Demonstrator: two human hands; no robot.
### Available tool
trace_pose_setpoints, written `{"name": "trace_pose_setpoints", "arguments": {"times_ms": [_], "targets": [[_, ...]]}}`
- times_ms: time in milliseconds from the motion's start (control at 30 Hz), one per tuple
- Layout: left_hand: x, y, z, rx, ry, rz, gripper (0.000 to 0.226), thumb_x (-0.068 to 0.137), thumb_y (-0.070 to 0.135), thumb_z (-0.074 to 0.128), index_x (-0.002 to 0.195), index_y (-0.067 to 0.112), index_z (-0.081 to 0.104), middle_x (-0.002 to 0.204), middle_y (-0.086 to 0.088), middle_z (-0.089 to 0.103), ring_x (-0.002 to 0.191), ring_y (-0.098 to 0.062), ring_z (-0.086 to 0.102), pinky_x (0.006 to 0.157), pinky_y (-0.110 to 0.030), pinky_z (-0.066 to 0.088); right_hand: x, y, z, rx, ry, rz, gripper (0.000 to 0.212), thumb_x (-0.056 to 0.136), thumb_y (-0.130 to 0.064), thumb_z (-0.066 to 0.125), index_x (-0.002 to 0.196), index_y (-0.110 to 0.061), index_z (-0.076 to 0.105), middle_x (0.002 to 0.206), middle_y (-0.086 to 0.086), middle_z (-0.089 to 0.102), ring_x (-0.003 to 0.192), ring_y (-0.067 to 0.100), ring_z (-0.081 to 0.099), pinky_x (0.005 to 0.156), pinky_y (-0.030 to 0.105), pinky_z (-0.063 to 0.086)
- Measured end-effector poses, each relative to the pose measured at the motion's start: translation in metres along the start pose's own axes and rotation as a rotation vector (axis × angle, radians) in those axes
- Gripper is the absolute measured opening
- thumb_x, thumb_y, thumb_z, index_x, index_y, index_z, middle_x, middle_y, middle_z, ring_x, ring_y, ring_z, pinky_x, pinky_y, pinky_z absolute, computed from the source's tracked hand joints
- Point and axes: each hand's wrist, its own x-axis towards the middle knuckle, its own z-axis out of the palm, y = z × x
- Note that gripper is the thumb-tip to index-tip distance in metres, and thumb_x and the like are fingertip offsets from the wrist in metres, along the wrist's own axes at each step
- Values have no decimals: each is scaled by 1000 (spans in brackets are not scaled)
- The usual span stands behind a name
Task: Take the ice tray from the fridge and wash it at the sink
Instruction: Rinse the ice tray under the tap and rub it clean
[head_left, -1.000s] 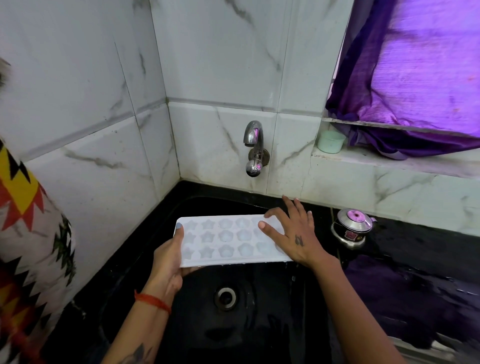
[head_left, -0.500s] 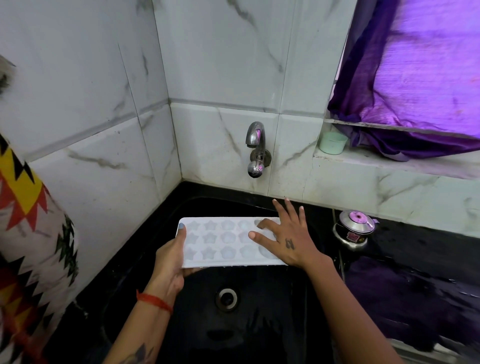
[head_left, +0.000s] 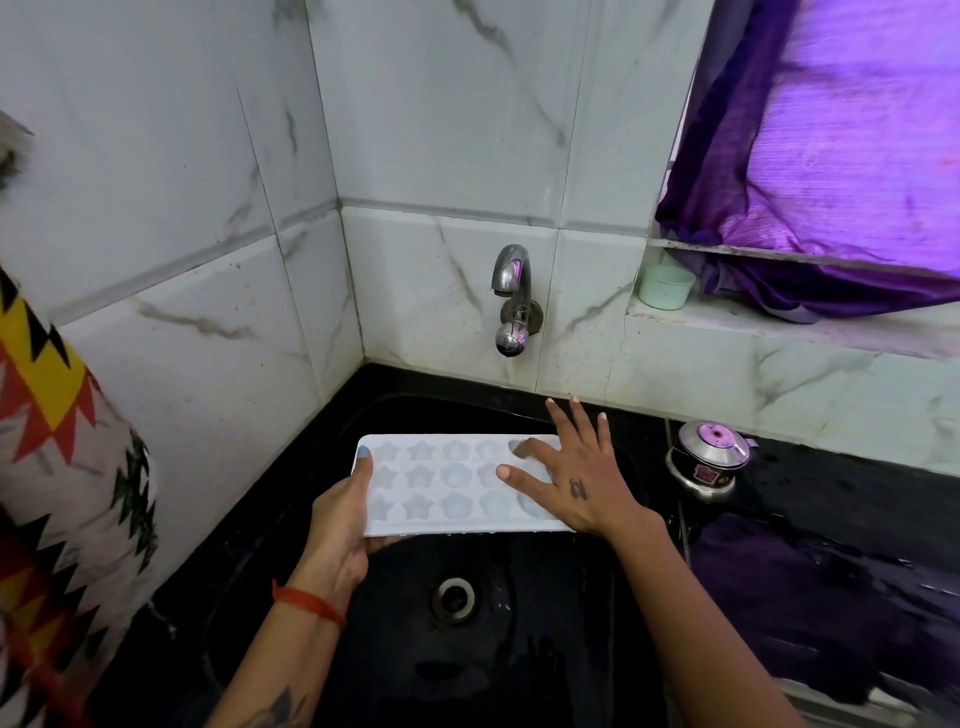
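A white ice tray (head_left: 447, 486) with star and flower shaped cells is held level over the black sink (head_left: 519, 649), below the wall tap (head_left: 511, 301). My left hand (head_left: 340, 519) grips the tray's left end, thumb on top and fingers underneath. My right hand (head_left: 569, 473) lies flat on the tray's right part with fingers spread, covering the cells there. No water runs from the tap.
The drain (head_left: 454, 597) sits in the sink's middle. A small steel pot with a lid (head_left: 709, 460) stands on the wet black counter (head_left: 831, 571) at the right. A pale green cup (head_left: 665, 286) and purple curtain (head_left: 831, 156) occupy the window ledge. Patterned cloth (head_left: 57, 467) hangs at the left.
My right hand has slid leftward across the tray's top, from its right end onto the cells. The left hand keeps its grip and the tray stays in place.
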Motion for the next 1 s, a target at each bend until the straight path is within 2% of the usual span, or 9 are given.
{"name": "trace_pose_setpoints", "arguments": {"times_ms": [167, 300, 633, 767, 1000], "targets": [[-2, 1, 1, -6, -1, 6, 37, 91, 46, 54, 91, 11, 64, 85, -9, 70, 75, -24, 67, 50, -32, 55, 0, 2, 3, 2, 18, -27, 100, 56, -94, -2, 123, -45, 53, 160, 5, 2, 145, 22, -19, 113, 48, -20], [-5, 1, 1, -8, 0, 15, 35, 92, 45, 53, 88, 12, 63, 83, -8, 69, 73, -23, 67, 47, -30, 54, -1, 3, 3, 21, 27, -26, 101, 54, -95, -3, 119, -45, 55, 160, 4, 3, 145, 22, -18, 113, 47, -20], [-4, 0, -1, -9, 5, 11, 35, 91, 46, 54, 87, 12, 64, 82, -8, 69, 73, -23, 67, 45, -29, 53, -3, 2, 3, 8, 10, 8, 83, 62, -88, 11, 117, -45, 55, 160, 4, 2, 145, 23, -17, 113, 47, -20], [-4, 0, 0, -5, 2, 15, 35, 91, 46, 54, 87, 12, 64, 81, -7, 69, 72, -23, 67, 45, -29, 54, -4, 3, 3, 44, -6, 2, 85, 62, -89, 11, 120, -46, 54, 160, 4, 2, 145, 21, -18, 113, 46, -20], [-5, -1, 0, -3, 0, 15, 35, 91, 46, 53, 86, 13, 63, 80, -7, 69, 71, -23, 67, 46, -30, 54, -5, 6, 6, 105, -7, 9, 71, 64, -87, 16, 106, -44, 54, 160, 3, 6, 146, 20, -14, 114, 44, -17]]}}
